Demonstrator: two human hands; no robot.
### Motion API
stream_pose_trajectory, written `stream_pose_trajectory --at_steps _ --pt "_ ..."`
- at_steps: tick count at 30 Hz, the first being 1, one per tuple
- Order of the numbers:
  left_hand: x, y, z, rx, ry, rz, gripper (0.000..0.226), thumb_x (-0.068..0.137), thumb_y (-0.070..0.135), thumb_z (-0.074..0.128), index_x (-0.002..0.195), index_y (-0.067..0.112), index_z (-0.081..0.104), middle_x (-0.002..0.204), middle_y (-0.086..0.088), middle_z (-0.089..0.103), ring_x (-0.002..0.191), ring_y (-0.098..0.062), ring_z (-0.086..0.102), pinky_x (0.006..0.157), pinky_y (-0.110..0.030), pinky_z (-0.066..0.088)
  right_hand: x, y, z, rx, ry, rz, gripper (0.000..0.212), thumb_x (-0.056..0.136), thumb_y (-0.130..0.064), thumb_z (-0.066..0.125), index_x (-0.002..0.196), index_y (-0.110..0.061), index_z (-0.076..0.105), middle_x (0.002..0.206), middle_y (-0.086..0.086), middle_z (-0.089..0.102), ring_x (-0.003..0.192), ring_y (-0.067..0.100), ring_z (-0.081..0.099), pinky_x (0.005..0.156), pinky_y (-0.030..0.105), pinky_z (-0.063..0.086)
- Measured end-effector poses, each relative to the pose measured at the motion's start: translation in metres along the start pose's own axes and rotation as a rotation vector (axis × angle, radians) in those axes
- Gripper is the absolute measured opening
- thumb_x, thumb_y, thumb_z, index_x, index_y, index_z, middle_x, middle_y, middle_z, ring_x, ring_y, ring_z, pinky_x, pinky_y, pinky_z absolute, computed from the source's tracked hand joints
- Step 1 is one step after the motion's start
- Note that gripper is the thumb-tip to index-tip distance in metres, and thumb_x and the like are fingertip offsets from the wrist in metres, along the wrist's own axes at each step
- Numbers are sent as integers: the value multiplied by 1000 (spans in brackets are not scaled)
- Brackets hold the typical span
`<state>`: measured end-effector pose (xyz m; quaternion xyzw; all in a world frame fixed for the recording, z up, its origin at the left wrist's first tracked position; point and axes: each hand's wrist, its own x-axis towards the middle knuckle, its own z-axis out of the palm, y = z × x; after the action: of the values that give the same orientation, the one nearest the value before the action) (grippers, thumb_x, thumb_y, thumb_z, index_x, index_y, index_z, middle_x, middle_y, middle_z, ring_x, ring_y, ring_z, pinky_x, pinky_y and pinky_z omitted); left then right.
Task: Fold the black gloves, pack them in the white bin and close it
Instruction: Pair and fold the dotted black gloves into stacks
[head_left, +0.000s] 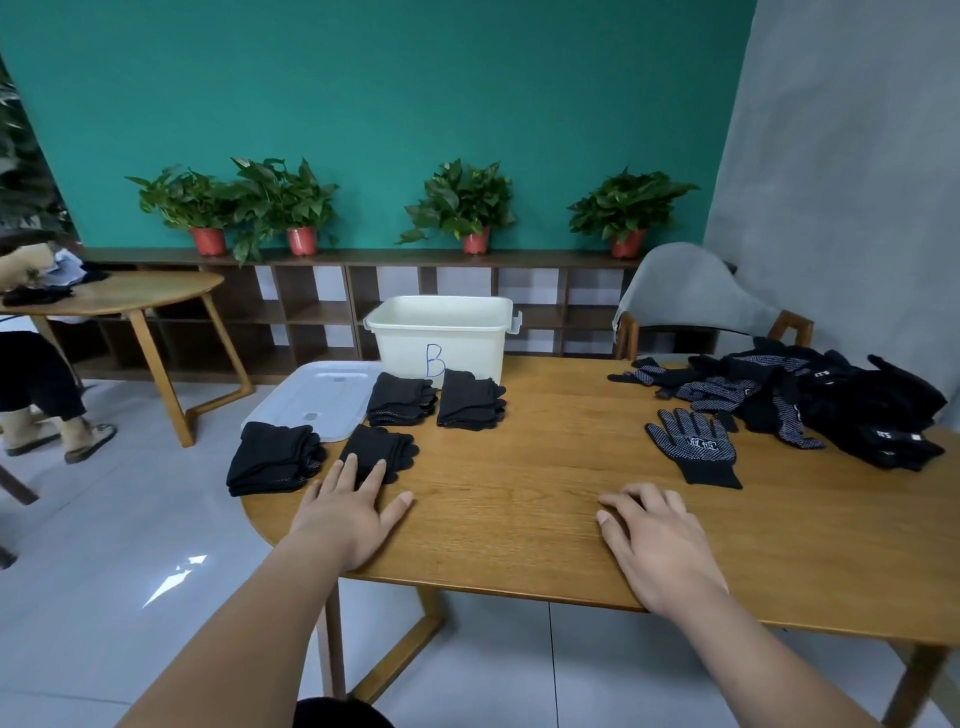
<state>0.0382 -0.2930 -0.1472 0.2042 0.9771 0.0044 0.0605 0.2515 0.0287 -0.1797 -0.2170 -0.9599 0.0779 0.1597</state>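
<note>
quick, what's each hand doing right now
Left hand: open, fingertips resting on a folded glove stack.
Right hand: open, resting on the table, holding nothing.

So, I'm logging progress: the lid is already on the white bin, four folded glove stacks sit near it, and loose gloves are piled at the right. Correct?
Not quite: the head view shows the white bin open, its lid lying flat on the table to its left. The four folded glove stacks and the loose glove pile at the right are as you say.
</note>
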Motion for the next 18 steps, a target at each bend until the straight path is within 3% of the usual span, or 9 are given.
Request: stream_pose_trajectory --at_steps 11,18 --pt "6 5 0 3 -9 13 87 95 84 5 168 38 -8 177 -5 -12 163 -24 -12 132 -47 1 -2 -2 -2 0 1 -5 53 106 -60 23 145 -40 53 140 -17 43 131 11 34 110 35 38" --pt "9 40 5 13 216 145 84 99 79 8 169 34 0 176 -6 -14 161 -24 -21 132 -45 -2 -1 -2 -3 42 14 6 51 107 -59 25 143 -40 55 140 -17 45 133 10 35 111 34 37"
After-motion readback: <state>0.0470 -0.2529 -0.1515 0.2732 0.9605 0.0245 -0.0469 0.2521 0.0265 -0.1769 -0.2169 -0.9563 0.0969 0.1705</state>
